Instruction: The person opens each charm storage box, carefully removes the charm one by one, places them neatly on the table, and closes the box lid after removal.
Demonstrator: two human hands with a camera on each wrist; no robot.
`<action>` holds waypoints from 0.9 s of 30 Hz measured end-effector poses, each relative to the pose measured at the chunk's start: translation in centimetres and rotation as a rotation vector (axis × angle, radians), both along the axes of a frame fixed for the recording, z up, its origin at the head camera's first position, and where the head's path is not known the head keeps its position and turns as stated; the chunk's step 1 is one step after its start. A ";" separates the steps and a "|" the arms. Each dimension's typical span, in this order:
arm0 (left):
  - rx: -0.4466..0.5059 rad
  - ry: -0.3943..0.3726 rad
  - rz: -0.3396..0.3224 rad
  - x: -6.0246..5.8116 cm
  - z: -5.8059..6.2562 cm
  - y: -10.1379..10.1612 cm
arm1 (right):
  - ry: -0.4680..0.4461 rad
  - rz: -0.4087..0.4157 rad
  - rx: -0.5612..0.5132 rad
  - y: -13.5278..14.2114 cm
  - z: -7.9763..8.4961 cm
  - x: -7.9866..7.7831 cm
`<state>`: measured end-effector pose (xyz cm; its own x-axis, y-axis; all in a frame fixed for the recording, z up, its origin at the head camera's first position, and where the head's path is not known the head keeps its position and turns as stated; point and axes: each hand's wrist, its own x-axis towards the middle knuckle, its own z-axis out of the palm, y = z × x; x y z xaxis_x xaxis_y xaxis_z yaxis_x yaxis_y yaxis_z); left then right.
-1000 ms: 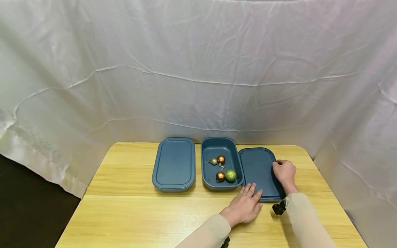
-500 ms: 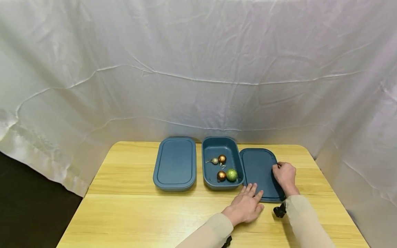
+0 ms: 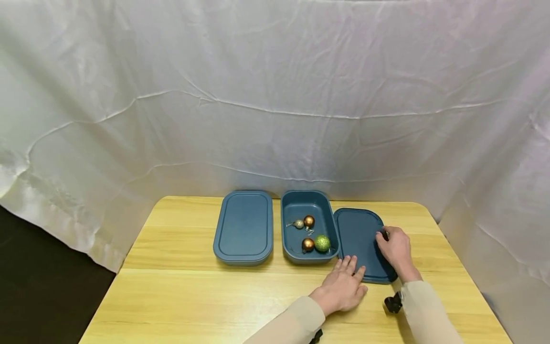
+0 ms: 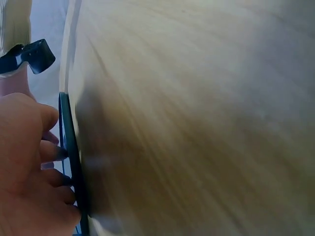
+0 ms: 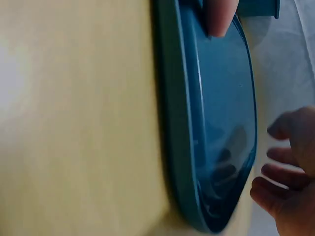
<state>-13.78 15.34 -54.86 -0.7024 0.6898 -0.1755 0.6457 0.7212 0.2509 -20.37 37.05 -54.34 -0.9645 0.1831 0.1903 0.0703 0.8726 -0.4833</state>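
Loose blue lid (image 3: pixel 361 234): on the table (image 3: pixel 180 301), left hand (image 3: pixel 341 289) at its near edge, right hand (image 3: pixel 396 248) at its right side.
Left-hand fingers extended and slightly spread, gripping nothing, tips at the lid's near edge; right-hand fingers loosely bent, holding nothing, fingertips seen in the right wrist view just above the lid with a visible gap; lid sits just right of the uncovered blue container (image 3: pixel 310 261), which holds a green ball (image 3: pixel 322 243) and smaller ornaments, well apart from the right hand.
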 end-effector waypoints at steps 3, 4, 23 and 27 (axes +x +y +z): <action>-0.039 0.040 -0.017 0.4 0.1 0.0 | 0.006 0.083 0.037 -0.1 0.1 1.1; -0.055 0.056 -0.025 0.6 0.2 0.0 | 0.001 0.110 0.053 -0.2 0.2 1.5; -0.100 0.104 -0.051 1.2 0.2 -0.1 | -0.181 0.273 0.192 -1.4 0.3 2.2; -0.080 0.058 -0.026 0.7 0.0 0.2 | -0.208 0.276 0.202 -1.2 0.3 1.5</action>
